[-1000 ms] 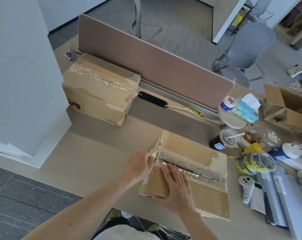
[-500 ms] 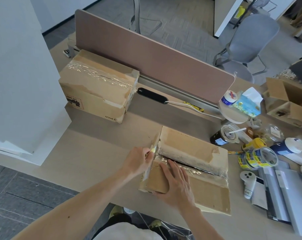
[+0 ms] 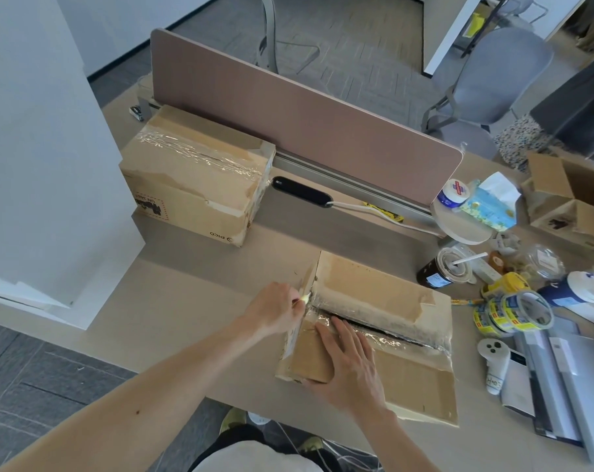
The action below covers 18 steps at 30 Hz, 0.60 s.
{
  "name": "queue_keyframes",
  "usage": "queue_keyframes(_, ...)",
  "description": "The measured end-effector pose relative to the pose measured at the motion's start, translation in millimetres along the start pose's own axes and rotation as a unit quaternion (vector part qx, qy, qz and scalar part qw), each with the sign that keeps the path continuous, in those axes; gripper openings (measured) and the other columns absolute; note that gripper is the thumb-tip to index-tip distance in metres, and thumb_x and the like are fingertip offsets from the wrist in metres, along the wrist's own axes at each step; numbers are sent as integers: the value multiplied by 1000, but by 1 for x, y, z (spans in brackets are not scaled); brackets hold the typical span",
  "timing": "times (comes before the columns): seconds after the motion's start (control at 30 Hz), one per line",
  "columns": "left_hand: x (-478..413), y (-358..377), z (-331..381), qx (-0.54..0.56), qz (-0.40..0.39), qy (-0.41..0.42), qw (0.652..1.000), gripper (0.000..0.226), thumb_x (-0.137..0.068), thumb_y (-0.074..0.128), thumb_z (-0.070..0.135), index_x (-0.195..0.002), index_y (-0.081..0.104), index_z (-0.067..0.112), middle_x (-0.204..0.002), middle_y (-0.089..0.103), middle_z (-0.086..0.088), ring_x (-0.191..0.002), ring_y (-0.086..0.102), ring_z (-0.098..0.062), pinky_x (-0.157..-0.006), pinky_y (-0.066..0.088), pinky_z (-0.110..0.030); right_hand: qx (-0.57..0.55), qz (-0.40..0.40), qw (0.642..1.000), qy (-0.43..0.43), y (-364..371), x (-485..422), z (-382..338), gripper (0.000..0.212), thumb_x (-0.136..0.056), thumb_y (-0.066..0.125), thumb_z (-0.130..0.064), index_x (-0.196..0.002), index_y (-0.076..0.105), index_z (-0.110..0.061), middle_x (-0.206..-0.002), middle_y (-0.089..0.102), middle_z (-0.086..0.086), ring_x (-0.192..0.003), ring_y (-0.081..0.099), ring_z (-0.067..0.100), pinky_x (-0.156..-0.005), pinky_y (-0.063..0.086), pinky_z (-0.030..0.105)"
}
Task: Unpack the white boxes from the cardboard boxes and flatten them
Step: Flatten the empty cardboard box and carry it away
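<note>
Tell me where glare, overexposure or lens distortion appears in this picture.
Head view: glare shines on the clear tape of the near cardboard box; the small tool pinched by the left hand is overexposed; the white wall leans, a wide-angle effect.

A flat tan cardboard box (image 3: 407, 379) lies at the desk's (image 3: 186, 301) near edge, its taped top seam parted by a dark gap. A second box (image 3: 193, 185), taped shut, sits far left. A third box (image 3: 574, 199) stands open at the right edge.
</note>
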<state>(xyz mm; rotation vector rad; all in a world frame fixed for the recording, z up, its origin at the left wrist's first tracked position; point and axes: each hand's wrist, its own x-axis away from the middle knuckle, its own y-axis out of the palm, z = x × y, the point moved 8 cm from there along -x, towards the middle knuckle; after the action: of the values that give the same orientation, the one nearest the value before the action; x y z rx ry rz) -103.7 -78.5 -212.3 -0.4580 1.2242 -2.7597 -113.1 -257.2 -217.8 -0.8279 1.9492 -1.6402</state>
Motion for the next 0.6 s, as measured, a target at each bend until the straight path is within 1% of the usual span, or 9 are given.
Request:
queue_keyframes(0.13, 1, -3, 2, -21, -12, 2, 1000, 41, -93, 49, 20, -54, 36, 12, -45, 32, 0, -42, 25, -15, -38, 17, -22, 9, 2, 1000, -2, 0, 0, 0, 96, -61, 56, -83, -141, 45, -32, -146, 46, 2, -133, 38, 20, -110, 33, 45)
queue_keyframes(0.3, 1, -3, 3, -37, -26, -4, 999, 40, -92, 48, 19, -55, 37, 12, -45, 33, 1, -40, 27, -14, -37, 17, -20, 4, -2, 1000, -1, 2, 0, 1, 97, -61, 57, -82, -142, 42, -33, -147, 45, 2, -134, 42, 23, -111, 34, 46)
queue_keyframes(0.47, 2, -3, 4, -29, -40, -2, 999, 40, -91, 49, 18, -54, 36, 13, -45, 32, 0, -41, 26, -15, -36, 17, -23, 8, 1, 1000, 0, 1, 0, 0, 97, -59, 58, -81, -141, 42, -33, -146, 47, 2, -132, 45, 23, -109, 36, 45)
queue_keyframes(0.6, 5, 2, 3, -43, -51, -3, 998, 41, -93, 48, 20, -54, 37, 12, -47, 35, -1, -41, 29, -16, -40, 20, -27, 9, -2, 1000, -1, 2, 0, 0, 97, -60, 58, -82, -141, 43, -32, -145, 47, 3, -131, 46, 24, -109, 37, 45)
